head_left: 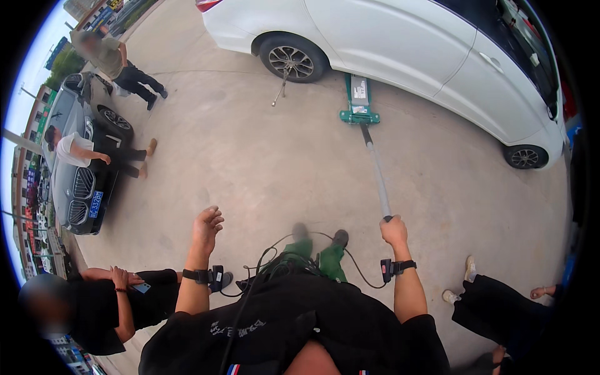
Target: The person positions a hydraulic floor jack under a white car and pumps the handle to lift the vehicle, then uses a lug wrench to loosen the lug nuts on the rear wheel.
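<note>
1. Right hand (394,230) is wrapped round the near end of a long grey metal handle (377,172); the left hand (207,224) hangs well apart at the left, fingers loosely curled, nothing visible in it.
2. That handle's long axis runs far and slightly left from the right hand, the nearer one, to a green metal floor jack (359,117).
3. Its body sits on pale concrete ground (219,144), partly under a white car (400,44).
4. Left of it, a metal wrench (279,95) juts from the car's black-tyred, silver-spoked rear wheel (294,59).
</note>
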Demonstrator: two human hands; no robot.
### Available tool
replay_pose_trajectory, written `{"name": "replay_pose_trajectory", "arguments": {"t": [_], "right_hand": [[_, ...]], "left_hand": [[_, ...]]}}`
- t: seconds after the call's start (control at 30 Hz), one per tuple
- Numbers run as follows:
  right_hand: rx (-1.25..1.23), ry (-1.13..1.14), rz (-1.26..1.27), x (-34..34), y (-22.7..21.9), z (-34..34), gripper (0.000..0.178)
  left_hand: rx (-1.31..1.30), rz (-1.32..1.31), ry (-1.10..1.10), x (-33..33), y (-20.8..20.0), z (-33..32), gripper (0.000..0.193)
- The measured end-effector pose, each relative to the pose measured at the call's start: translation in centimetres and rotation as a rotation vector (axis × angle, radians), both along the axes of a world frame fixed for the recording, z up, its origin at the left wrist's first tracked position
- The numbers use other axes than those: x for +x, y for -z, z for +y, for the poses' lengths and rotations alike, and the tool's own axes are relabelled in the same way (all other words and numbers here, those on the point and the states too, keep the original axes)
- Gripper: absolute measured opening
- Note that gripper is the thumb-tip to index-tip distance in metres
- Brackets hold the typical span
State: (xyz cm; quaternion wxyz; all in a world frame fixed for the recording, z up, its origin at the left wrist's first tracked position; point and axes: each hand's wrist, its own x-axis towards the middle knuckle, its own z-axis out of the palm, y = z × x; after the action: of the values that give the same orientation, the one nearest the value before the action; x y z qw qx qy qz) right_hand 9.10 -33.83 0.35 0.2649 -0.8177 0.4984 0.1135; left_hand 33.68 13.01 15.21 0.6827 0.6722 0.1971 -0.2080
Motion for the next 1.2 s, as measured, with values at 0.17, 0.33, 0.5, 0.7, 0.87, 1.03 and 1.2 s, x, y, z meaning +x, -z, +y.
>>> {"name": "replay_pose_trajectory", "arguments": {"t": [0.17,0.33,0.5,0.7,0.87,1.03,1.2], "right_hand": [[0.159,0.049,0.181,-8.8,11.7,7.3,0.049],[0.393,-0.013,0.185,-3.8,6.0,2.0,0.039],[0.199,-0.121,0.010,10.6,-12.7,-8.6,0.024],[0.128,-0.203,0.000,16.3,-17.8,-9.0,0.024],[0.130,-0.053,0.186,-2.3,0.6,2.2,0.047],[0.244,-0.002,0.154,-7.3,9.7,4.7,0.041],[0.384,-0.030,-0.025,2.4,-2.4,-3.3,0.023]], "left_hand": [[0.006,-0.060,-0.075,-1.1,-0.6,3.2,0.044],[0.021,-0.065,-0.285,-3.4,0.9,7.3,0.046],[-0.054,0.007,-0.275,-2.1,3.3,6.0,0.047],[-0.069,-0.006,-0.086,-0.2,0.8,1.7,0.048],[-0.002,-0.051,-0.130,0.4,-1.7,-0.8,0.027],[-0.030,-0.086,-0.108,-0.7,-3.5,-0.6,0.027],[-0.006,-0.095,-0.271,-1.2,-2.5,1.9,0.028]]}}
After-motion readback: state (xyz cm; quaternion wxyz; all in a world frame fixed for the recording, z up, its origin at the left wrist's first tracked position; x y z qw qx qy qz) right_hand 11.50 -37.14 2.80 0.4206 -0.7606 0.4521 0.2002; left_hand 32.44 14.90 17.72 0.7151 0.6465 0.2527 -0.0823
